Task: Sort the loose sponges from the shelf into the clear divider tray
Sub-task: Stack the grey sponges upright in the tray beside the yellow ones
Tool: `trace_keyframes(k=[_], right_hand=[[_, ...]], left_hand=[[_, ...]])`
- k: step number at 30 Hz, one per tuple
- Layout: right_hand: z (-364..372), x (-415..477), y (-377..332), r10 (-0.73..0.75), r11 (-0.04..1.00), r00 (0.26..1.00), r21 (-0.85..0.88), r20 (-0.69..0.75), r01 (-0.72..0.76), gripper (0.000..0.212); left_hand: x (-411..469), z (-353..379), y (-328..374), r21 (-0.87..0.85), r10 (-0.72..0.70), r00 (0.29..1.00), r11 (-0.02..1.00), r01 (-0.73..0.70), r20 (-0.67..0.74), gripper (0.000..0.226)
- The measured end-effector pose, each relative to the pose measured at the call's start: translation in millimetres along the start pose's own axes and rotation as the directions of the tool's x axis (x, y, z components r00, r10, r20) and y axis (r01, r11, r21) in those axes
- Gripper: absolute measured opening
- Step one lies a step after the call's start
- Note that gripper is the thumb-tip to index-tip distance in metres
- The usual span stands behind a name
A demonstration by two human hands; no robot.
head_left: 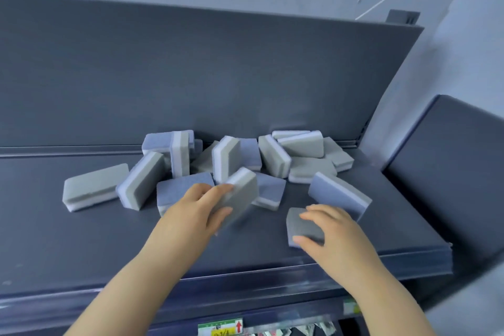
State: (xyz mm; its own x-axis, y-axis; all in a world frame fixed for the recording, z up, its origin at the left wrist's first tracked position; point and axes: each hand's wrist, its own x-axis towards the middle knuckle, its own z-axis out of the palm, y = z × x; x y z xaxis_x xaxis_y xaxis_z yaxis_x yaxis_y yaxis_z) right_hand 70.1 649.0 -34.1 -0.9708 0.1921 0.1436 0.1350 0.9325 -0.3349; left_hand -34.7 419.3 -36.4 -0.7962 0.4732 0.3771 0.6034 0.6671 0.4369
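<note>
Left hand gripping grey sponge, right hand gripping second sponge

- Rectangular foam sponges, centre of frame: matt, layered grey, white and blue-violet, faces finely rough.
- Dark grey shelf, lower left: smooth, slight sheen.
- Dark grey back panel, upper half: smooth, matt.
</note>
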Motion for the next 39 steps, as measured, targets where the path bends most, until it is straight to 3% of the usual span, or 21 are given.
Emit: trace_keyframes(k=[3, 8, 15, 18, 21, 23, 25, 28, 32, 35, 39], right_hand=[[8, 2, 2, -0.029, 0.999, 0.999, -0.033, -0.023, 0.028, 0.058], [23, 10, 6, -0.1, 0.982, 0.988, -0.17, -0.12, 0.078, 0.059], [24, 20, 0, -0.207, 0.934, 0.967, -0.325, -0.148, 0.15, 0.046], [21, 22, -7, -0.265, 0.942, 0.936, -0.269, -0.231, 0.2, 0.041], [16, 25, -13, -0.282, 0.953, 0.9, -0.208, -0.331, 0.222, 0.042], [11, 25, -19, -0.265, 0.958, 0.89, 0.0, -0.37, 0.286, 0.047], [8, 23, -26, -0.216, 0.899, 0.91, 0.292, -0.353, 0.326, 0.05], [10, 23, -39, -0.145, 0.81, 0.864, 0.443, -0.483, 0.383, 0.035], [26, 19, -44, -0.087, 0.789, 0.923, 0.539, -0.376, 0.294, 0.018], [32, 17, -40, -0.008, 0.763, 0.962, 0.621, -0.272, 0.182, 0.025], [31, 19, -38, 0.055, 0.81, 0.925, 0.559, -0.376, 0.179, 0.032]], left_hand=[[-2, 5, 5, 0.019, -0.077, 0.989, 0.997, 0.075, 0.127, 0.052], [-9, 3, 10, 0.103, -0.127, 0.986, 0.988, 0.115, 0.109, 0.066], [-12, -8, 15, -0.091, -0.247, 0.965, 0.963, 0.254, 0.089, 0.057], [-14, -9, 14, -0.211, -0.313, 0.943, 0.92, 0.33, 0.11, 0.042], [-16, -9, 11, -0.322, -0.342, 0.936, 0.879, 0.352, 0.087, 0.043], [-18, -11, 11, -0.355, -0.314, 0.946, 0.878, 0.321, 0.08, 0.057], [-21, -14, 11, -0.351, -0.261, 0.96, 0.894, 0.278, 0.098, 0.083], [-23, -13, 7, -0.273, -0.166, 0.979, 0.942, 0.193, 0.122, 0.096], [-24, -9, 2, -0.279, -0.148, 0.985, 0.946, 0.168, 0.09, 0.078], [-23, -11, 1, -0.3, -0.144, 0.99, 0.944, 0.135, -0.008, 0.053], [-20, -13, 5, -0.253, -0.132, 0.987, 0.962, 0.106, -0.089, 0.037]])
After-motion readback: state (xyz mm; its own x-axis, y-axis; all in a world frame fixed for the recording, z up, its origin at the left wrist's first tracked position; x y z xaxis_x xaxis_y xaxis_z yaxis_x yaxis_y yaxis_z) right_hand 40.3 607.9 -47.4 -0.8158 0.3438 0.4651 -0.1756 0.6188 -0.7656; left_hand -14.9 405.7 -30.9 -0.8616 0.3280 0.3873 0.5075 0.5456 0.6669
